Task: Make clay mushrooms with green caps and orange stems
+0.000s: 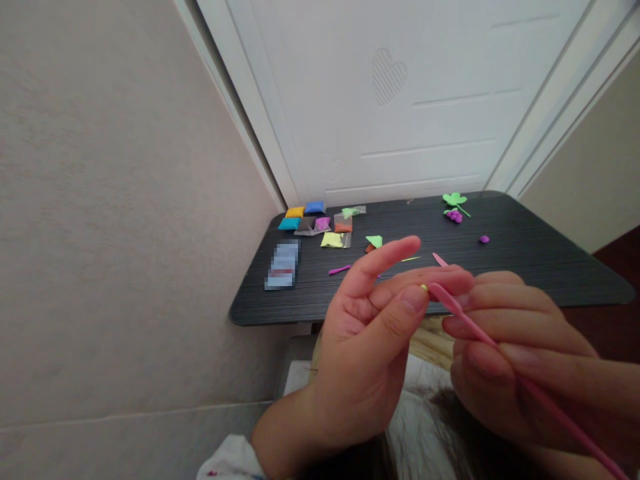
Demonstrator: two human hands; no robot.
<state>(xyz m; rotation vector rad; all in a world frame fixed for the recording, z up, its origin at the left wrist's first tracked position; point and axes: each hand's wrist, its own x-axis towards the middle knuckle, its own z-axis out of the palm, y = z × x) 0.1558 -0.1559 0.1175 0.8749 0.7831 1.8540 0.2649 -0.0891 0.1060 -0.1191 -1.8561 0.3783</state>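
Note:
My left hand [375, 327] pinches a tiny yellow piece of clay [424, 287] between thumb and fingers, with the index finger raised clear of it. In my right hand [530, 353] is a pink modelling tool [480, 331], its flat rounded tip right beside the yellow clay; whether they touch I cannot tell. Both hands are held up in front of the table's near edge. Behind them lie a second pink tool [440, 260], partly hidden, a thin yellow strip [411, 259] and a purple stick [339, 270].
On the dark table [540, 267], several clay packets [295, 213] sit at the back left, above a phone [283, 265]. A green clover shape [455, 199], a purple cluster [454, 216] and a purple lump [484, 239] lie at the right. Green clay [375, 241] is mid-table. A white door [425, 127] stands behind.

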